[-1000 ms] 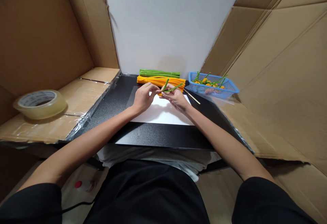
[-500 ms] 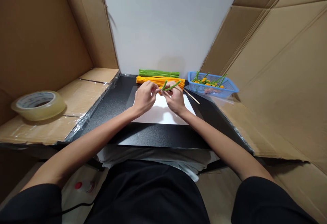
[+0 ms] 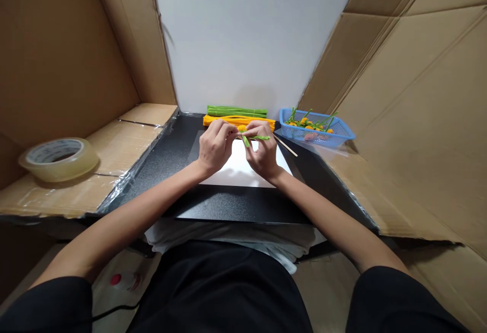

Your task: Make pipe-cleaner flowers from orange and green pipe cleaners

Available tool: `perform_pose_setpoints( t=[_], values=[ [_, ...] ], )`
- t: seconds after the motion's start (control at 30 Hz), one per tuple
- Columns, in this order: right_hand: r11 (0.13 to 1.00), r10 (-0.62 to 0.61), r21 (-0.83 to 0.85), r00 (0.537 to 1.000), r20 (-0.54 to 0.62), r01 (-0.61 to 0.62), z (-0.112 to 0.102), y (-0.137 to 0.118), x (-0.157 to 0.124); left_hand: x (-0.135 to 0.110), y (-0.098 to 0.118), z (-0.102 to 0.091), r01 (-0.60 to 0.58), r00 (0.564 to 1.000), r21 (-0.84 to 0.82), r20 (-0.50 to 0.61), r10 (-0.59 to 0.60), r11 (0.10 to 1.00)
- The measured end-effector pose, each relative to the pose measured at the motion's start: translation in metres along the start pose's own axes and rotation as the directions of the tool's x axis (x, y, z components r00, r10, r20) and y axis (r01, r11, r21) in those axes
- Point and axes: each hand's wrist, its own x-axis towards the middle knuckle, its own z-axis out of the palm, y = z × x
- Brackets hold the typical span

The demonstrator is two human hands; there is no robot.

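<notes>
Above a white sheet (image 3: 239, 171), both hands hold one small pipe-cleaner flower (image 3: 242, 128) with an orange head and green pipe-cleaner ends pointing down and to the right. My left hand (image 3: 216, 145) pinches it from the left with closed fingertips. From the other side my right hand (image 3: 262, 150) has its fingers closed around the flower and green ends. Just behind the hands lie a bundle of orange pipe cleaners (image 3: 220, 119) and, farther back, a bundle of green pipe cleaners (image 3: 236, 111). The fingers partly hide the flower.
At the right back, a blue basket (image 3: 338, 140) holds several orange and green flowers. A thin wooden stick (image 3: 286, 146) lies beside the sheet on the black table (image 3: 152, 160). On the left cardboard ledge rests a tape roll (image 3: 85, 158). Cardboard walls stand on both sides.
The flower has turned: its orange head now shows on top, and the green ends, which pointed up and right, now point down and right. Both hands stay at the same place.
</notes>
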Motion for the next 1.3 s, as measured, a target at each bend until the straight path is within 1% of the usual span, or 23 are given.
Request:
perform_pose_setpoints(
  t=[0.07,0.17,0.23,0.3,0.33,0.37,0.43,0.5,0.53,0.57,0.6,0.63,0.7,0.73,0.77,0.8,0.83,0.87,0.93,1.0,1.13,1.2,1.3],
  values=[
    [0.999,-0.034,-0.027,0.999,0.001,0.034,-0.002,0.000,0.000,0.001,0.002,-0.001,0.009,1.000,-0.033,-0.001,-0.009,0.999],
    [0.997,-0.054,-0.044,0.996,0.070,0.057,-0.006,0.004,0.000,0.002,0.003,0.001,0.070,0.997,-0.110,0.053,-0.064,0.991],
    [0.996,-0.071,-0.046,0.991,0.112,0.077,-0.008,0.009,-0.001,0.005,0.002,0.003,0.162,0.983,-0.199,0.115,-0.141,0.967],
    [0.994,-0.093,-0.050,0.987,0.135,0.100,-0.010,0.015,-0.002,0.008,-0.002,0.005,0.313,0.940,-0.326,0.243,-0.240,0.892],
    [0.992,-0.104,-0.053,0.983,0.148,0.113,-0.011,0.017,-0.003,0.010,-0.005,0.006,0.407,0.897,-0.386,0.341,-0.281,0.828],
    [0.990,-0.117,-0.057,0.979,0.164,0.128,-0.011,0.019,-0.004,0.012,-0.008,0.006,0.503,0.839,-0.432,0.451,-0.303,0.749],
    [0.983,-0.153,-0.069,0.968,0.200,0.170,-0.012,0.021,-0.005,0.015,-0.017,0.004,0.671,0.698,-0.470,0.660,-0.277,0.573],
    [0.973,-0.193,-0.084,0.956,0.220,0.216,-0.012,0.021,-0.005,0.018,-0.024,0.002,0.770,0.586,-0.467,0.787,-0.194,0.434],
    [0.969,-0.207,-0.086,0.953,0.222,0.231,-0.012,0.020,-0.005,0.019,-0.026,0.001,0.798,0.548,-0.453,0.819,-0.168,0.397],
    [0.968,-0.212,-0.085,0.952,0.221,0.235,-0.011,0.020,-0.005,0.019,-0.027,0.000,0.812,0.528,-0.438,0.833,-0.165,0.387],
    [0.971,-0.203,-0.079,0.955,0.216,0.224,-0.011,0.019,-0.004,0.019,-0.026,-0.001,0.808,0.532,-0.426,0.825,-0.190,0.407],
    [0.978,-0.177,-0.070,0.963,0.205,0.195,-0.011,0.018,-0.004,0.019,-0.025,-0.001,0.784,0.563,-0.422,0.792,-0.235,0.455],
    [0.994,-0.090,-0.046,0.983,0.160,0.098,-0.010,0.018,-0.002,0.017,-0.020,0.000,0.678,0.691,-0.428,0.648,-0.320,0.598],
    [0.999,-0.038,-0.030,0.991,0.132,0.043,-0.010,0.017,-0.001,0.017,-0.018,0.001,0.611,0.760,-0.431,0.554,-0.340,0.664],
    [1.000,0.010,-0.007,0.994,0.108,-0.010,-0.010,0.017,-0.001,0.016,-0.015,0.002,0.554,0.814,-0.435,0.464,-0.350,0.710],
    [0.998,0.054,0.022,0.994,0.091,-0.056,-0.010,0.016,0.000,0.014,-0.014,0.004,0.516,0.847,-0.447,0.395,-0.357,0.731],
    [0.994,0.092,0.054,0.992,0.083,-0.097,-0.010,0.015,0.000,0.013,-0.012,0.005,0.502,0.860,-0.469,0.361,-0.361,0.727],
    [0.987,0.126,0.087,0.989,0.081,-0.132,-0.010,0.015,0.000,0.012,-0.012,0.007,0.504,0.860,-0.499,0.360,-0.361,0.705],
    [0.971,0.181,0.144,0.980,0.078,-0.191,-0.009,0.013,0.000,0.010,-0.013,0.011,0.532,0.844,-0.564,0.414,-0.341,0.631],
    [0.961,0.204,0.173,0.976,0.072,-0.214,-0.009,0.011,0.000,0.008,-0.014,0.014,0.560,0.827,-0.614,0.453,-0.333,0.557],
    [0.954,0.210,0.186,0.968,0.137,-0.233,-0.010,0.013,0.004,0.008,-0.019,0.016,0.613,0.784,-0.661,0.444,-0.433,0.433],
    [0.941,0.220,0.214,0.956,0.194,-0.260,-0.010,0.016,0.006,0.008,-0.021,0.016,0.628,0.765,-0.669,0.438,-0.472,0.397],
    [0.897,0.264,0.287,0.928,0.261,-0.336,-0.009,0.020,0.007,0.007,-0.022,0.016,0.625,0.761,-0.680,0.419,-0.495,0.384]
  ],
)
